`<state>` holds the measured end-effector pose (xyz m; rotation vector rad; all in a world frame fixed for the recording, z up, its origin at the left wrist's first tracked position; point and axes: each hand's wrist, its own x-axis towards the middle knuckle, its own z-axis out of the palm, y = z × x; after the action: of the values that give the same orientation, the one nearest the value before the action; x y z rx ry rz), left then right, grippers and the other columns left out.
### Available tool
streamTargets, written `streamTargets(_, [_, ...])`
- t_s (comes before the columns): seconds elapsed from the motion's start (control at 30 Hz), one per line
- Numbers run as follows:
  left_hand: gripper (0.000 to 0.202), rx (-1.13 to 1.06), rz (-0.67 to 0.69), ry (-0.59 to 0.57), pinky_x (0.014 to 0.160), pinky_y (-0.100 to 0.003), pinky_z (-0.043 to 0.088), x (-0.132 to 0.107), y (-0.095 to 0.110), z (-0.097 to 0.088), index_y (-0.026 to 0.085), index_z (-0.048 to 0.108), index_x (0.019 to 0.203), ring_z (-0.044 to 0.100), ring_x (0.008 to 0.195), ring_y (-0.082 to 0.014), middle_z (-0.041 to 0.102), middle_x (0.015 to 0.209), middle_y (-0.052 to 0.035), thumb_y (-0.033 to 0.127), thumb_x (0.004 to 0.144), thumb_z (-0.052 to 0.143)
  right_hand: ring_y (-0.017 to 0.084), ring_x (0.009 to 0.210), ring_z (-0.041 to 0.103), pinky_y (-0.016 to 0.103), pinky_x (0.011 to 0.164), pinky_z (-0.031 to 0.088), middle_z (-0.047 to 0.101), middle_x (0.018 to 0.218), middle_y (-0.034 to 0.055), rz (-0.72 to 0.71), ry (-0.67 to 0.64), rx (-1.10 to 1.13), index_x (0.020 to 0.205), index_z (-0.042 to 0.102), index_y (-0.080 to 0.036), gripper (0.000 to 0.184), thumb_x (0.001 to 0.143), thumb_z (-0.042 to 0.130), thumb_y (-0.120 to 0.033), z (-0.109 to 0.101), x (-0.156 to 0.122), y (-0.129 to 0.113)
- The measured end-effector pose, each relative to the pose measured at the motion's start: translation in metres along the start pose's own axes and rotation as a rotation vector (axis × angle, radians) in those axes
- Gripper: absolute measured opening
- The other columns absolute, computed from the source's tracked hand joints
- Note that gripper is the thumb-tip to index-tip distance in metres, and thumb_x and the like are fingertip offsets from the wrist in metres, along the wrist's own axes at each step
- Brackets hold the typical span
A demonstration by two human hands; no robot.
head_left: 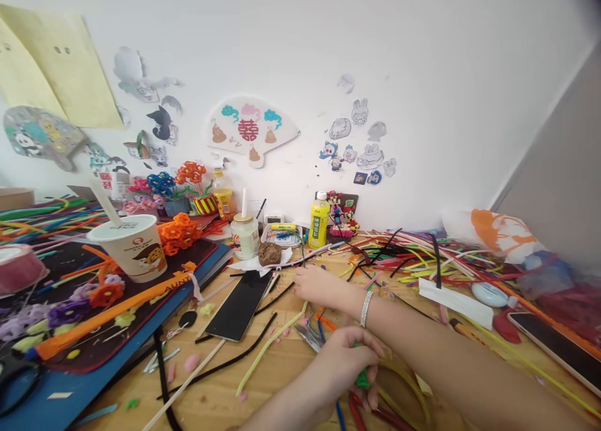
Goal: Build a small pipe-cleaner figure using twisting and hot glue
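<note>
The wooden table [272,387] runs back to the white wall just behind the yellow bottle [319,221] and out of view at the near edge. Its only bare wood is a slanting strip below and left of the bottle. That strip is bounded on the left by the edge of one blue board [94,381] and crossed by a few loose stems. Right of the bottle, one broad heap of pipe cleaners [422,255] covers the top as far as the side wall, leaving little free room there. One flat black slab [239,306] lies below-left of the bottle, inside the bare strip. One paper cup [134,246] with a single straw stands well left of the bottle, on the board. Two hands work below the bottle. The right hand [319,287], with one bracelet [366,309] at the wrist, lies flat on the wood with its fingers stretched out and close together, gripping nothing. Nearer the camera, the left hand [345,356] has its fingers curled tight on a small green piece [362,378], held just above the table.
</note>
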<state>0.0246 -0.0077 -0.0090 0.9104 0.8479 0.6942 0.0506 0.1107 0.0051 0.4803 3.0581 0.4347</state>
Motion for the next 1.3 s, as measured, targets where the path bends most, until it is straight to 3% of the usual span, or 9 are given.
streamTargets(0.17, [0.023, 0.019, 0.086, 0.065, 0.030, -0.015, 0.028, 0.002, 0.002, -0.005, 0.017, 0.053, 0.075, 0.045, 0.026, -0.0080, 0.045, 0.037, 0.0091, 0.031, 0.060, 0.063, 0.020, 0.093, 0.050, 0.030, 0.075, 0.037, 0.063, 0.089, 0.0090, -0.007, 0.014, 0.016, 0.083, 0.062, -0.015, 0.013, 0.081, 0.052, -0.008, -0.016, -0.008, 0.009])
streamTargets(0.37, [0.040, -0.188, 0.241, 0.180, 0.027, -0.017, 0.029, 0.001, 0.015, -0.011, 0.018, 0.050, 0.073, 0.040, 0.025, -0.0068, 0.044, 0.039, 0.0095, 0.056, 0.067, 0.055, 0.014, 0.068, 0.056, 0.022, 0.059, 0.039, 0.063, 0.073, 0.0020, 0.111, 0.032, 0.129, 0.079, 0.061, -0.017, 0.011, 0.081, 0.051, -0.015, -0.049, -0.043, 0.011])
streamTargets(0.53, [0.052, -0.213, 0.288, 0.157, 0.029, -0.018, 0.030, -0.002, 0.015, -0.009, 0.017, 0.047, 0.056, 0.041, 0.025, -0.0070, 0.044, 0.036, 0.0059, 0.066, 0.069, 0.043, 0.014, 0.074, 0.058, 0.022, 0.065, 0.042, 0.065, 0.080, 0.0027, 0.328, 0.164, 0.502, 0.082, 0.063, -0.017, 0.017, 0.078, 0.049, -0.008, -0.066, -0.086, -0.011])
streamTargets(0.9, [0.048, -0.243, 0.261, 0.128, 0.030, -0.019, 0.027, 0.008, -0.001, -0.012, 0.016, 0.043, 0.045, 0.042, 0.025, -0.0085, 0.041, 0.034, 0.0045, 0.056, 0.073, 0.047, 0.017, 0.079, 0.060, 0.029, 0.073, 0.046, 0.065, 0.083, 0.0041, 0.535, 0.528, 1.472, 0.081, 0.067, -0.020, 0.015, 0.074, 0.063, -0.032, -0.023, -0.132, -0.037])
streamTargets(1.03, [0.044, -0.302, 0.260, 0.091, 0.031, -0.020, 0.027, 0.011, -0.003, -0.014, 0.017, 0.043, 0.050, 0.043, 0.026, -0.0093, 0.043, 0.037, 0.0049, 0.053, 0.075, 0.047, 0.014, 0.068, 0.060, 0.028, 0.068, 0.046, 0.065, 0.071, 0.0023, 0.613, 0.773, 1.771, 0.078, 0.066, -0.019, 0.022, 0.068, 0.068, -0.038, -0.003, -0.136, -0.050])
streamTargets(1.13, [0.043, -0.304, 0.248, 0.111, 0.031, -0.019, 0.028, 0.008, -0.002, -0.012, 0.017, 0.043, 0.052, 0.043, 0.027, -0.0088, 0.045, 0.039, 0.0051, 0.054, 0.075, 0.048, 0.014, 0.065, 0.059, 0.028, 0.066, 0.045, 0.064, 0.067, 0.0019, 0.591, 0.836, 1.853, 0.076, 0.064, -0.017, 0.023, 0.069, 0.069, -0.038, 0.006, -0.134, -0.056])
streamTargets(1.3, [0.041, -0.234, 0.260, 0.160, 0.032, -0.019, 0.031, 0.002, 0.005, -0.008, 0.017, 0.043, 0.051, 0.042, 0.028, -0.0075, 0.046, 0.040, 0.0053, 0.051, 0.072, 0.053, 0.014, 0.067, 0.057, 0.027, 0.065, 0.043, 0.060, 0.070, 0.0016, 0.546, 0.750, 1.795, 0.073, 0.057, -0.016, 0.023, 0.076, 0.061, -0.038, 0.000, -0.132, -0.061])
